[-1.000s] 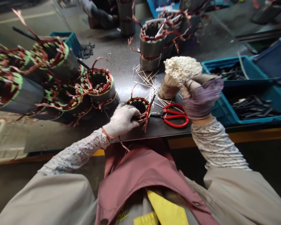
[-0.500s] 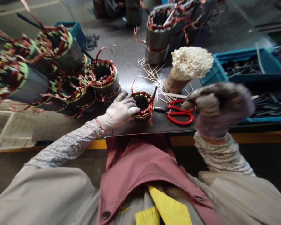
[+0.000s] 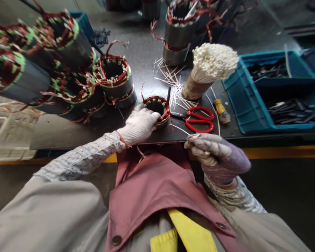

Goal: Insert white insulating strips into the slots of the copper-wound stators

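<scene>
A small motor stator [image 3: 161, 120] with red-brown copper windings stands upright near the bench's front edge. My left hand [image 3: 143, 122], in a white knitted glove, grips its left side, with fingers over the rim. My right hand [image 3: 215, 152], in a grubby purple-and-white glove, is closed in a pinch in front of the edge. From its fingertips a thin white cord [image 3: 180, 129] reaches toward the stator, its free end close to the windings. Red-handled scissors [image 3: 199, 119] lie right of the stator, blades toward it. A yellow-handled tool [image 3: 222, 111] lies farther right.
Several larger stators [image 3: 115, 82] crowd the left, with more [image 3: 176, 38] at the back. Loose white sticks [image 3: 174, 85] lie beside an upright bundle of white-tipped sticks [image 3: 212, 63]. Blue bins [image 3: 241, 101] with dark strips stand at right. A small blue bin [image 3: 82, 26] is behind the left stators.
My right hand has moved left and down from beside the bins, uncovering the yellow-handled tool, and the white cord now shows at its fingertips. My left hand has closed further round the stator's rim.
</scene>
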Action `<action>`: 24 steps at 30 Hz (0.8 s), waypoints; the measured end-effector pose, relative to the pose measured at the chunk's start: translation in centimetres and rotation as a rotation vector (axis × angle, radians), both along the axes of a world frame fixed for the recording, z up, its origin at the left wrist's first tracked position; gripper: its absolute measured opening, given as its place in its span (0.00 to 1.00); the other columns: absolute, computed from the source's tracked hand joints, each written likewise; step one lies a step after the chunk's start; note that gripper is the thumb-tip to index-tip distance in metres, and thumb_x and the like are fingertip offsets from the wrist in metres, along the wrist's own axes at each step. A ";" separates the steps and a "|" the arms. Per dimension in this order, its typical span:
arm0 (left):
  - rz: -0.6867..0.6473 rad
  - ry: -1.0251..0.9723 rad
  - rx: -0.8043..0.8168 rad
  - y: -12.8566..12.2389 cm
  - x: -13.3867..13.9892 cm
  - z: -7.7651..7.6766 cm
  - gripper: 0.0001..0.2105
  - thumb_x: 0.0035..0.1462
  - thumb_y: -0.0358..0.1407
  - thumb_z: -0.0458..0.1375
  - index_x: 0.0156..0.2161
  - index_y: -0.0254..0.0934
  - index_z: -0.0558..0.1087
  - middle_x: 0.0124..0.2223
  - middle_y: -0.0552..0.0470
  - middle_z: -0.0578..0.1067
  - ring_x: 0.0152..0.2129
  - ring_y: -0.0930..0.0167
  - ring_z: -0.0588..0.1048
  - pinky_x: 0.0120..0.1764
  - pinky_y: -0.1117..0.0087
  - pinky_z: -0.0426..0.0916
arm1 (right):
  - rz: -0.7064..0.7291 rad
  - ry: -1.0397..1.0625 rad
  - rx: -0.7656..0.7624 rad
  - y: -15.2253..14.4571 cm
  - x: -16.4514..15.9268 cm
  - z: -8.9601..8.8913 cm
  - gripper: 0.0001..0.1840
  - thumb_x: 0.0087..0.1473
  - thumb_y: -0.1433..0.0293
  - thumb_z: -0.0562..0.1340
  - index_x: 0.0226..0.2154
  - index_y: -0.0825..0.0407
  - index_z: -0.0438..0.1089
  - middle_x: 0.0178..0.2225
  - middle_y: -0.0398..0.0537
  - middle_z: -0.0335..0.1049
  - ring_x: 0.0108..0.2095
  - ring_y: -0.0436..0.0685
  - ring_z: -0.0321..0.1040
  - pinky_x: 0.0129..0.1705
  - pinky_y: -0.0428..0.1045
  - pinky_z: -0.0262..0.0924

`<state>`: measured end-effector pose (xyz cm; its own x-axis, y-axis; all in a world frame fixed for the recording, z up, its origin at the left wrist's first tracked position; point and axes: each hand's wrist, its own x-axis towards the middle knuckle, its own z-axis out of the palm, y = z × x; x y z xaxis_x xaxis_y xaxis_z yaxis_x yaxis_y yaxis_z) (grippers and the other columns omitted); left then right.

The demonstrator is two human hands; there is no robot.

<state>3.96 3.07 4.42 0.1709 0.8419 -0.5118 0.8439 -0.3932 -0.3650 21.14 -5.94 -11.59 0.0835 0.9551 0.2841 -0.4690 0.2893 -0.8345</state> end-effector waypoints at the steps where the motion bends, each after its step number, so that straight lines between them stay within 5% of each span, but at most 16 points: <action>1: 0.023 -0.079 0.032 -0.1 -0.5 -0.4 0.14 0.55 0.37 0.64 0.47 0.39 0.77 0.46 0.49 0.80 0.48 0.63 0.75 0.64 0.56 0.53 | 0.021 -0.012 0.060 -0.2 0.1 0.3 0.18 0.55 0.77 0.67 0.46 0.42 0.77 0.46 0.45 0.78 0.41 0.55 0.78 0.43 0.50 0.78; 4: 0.096 -0.308 0.149 -0.4 -1.7 -1.3 0.12 0.56 0.38 0.63 0.45 0.41 0.77 0.45 0.54 0.81 0.46 0.67 0.76 0.65 0.58 0.52 | 0.140 0.002 0.224 -1.0 -0.2 0.6 0.22 0.54 0.81 0.66 0.48 0.43 0.76 0.48 0.47 0.77 0.47 0.56 0.77 0.48 0.51 0.76; 8: 0.081 -0.323 0.147 -0.7 -1.9 -1.3 0.07 0.56 0.37 0.63 0.40 0.41 0.78 0.43 0.54 0.81 0.45 0.66 0.77 0.65 0.56 0.53 | 0.193 0.006 0.195 -2.3 -1.5 0.1 0.22 0.56 0.81 0.65 0.50 0.45 0.75 0.49 0.50 0.77 0.51 0.58 0.75 0.53 0.54 0.73; 12: -0.055 -0.220 0.116 -0.4 -2.0 -0.6 0.21 0.57 0.39 0.62 0.55 0.38 0.72 0.55 0.44 0.76 0.53 0.59 0.73 0.65 0.51 0.51 | 0.217 0.021 0.188 -3.2 -2.6 -0.1 0.18 0.57 0.78 0.64 0.49 0.45 0.75 0.45 0.49 0.79 0.49 0.58 0.76 0.51 0.54 0.74; 14: -0.115 -0.204 0.100 -0.2 -2.5 -0.4 0.25 0.58 0.42 0.61 0.60 0.37 0.69 0.58 0.42 0.74 0.55 0.58 0.71 0.65 0.48 0.48 | 0.165 0.045 0.106 -3.3 -3.3 0.1 0.15 0.60 0.76 0.62 0.48 0.46 0.75 0.45 0.50 0.79 0.46 0.58 0.77 0.48 0.53 0.75; 19: -0.194 -0.257 0.043 0.2 -3.5 -0.9 0.16 0.61 0.42 0.58 0.52 0.40 0.76 0.48 0.46 0.80 0.49 0.62 0.76 0.66 0.50 0.48 | -0.139 0.071 -0.154 -2.7 -3.7 0.8 0.14 0.63 0.73 0.58 0.48 0.46 0.74 0.50 0.50 0.76 0.39 0.55 0.78 0.38 0.50 0.78; 24: -0.164 -0.247 0.045 0.4 -3.2 -1.2 0.17 0.60 0.42 0.59 0.52 0.40 0.76 0.46 0.47 0.81 0.46 0.63 0.77 0.64 0.53 0.55 | 0.016 -0.172 0.260 -2.6 -2.3 1.2 0.20 0.60 0.80 0.59 0.52 0.46 0.71 0.52 0.51 0.74 0.50 0.56 0.74 0.50 0.55 0.74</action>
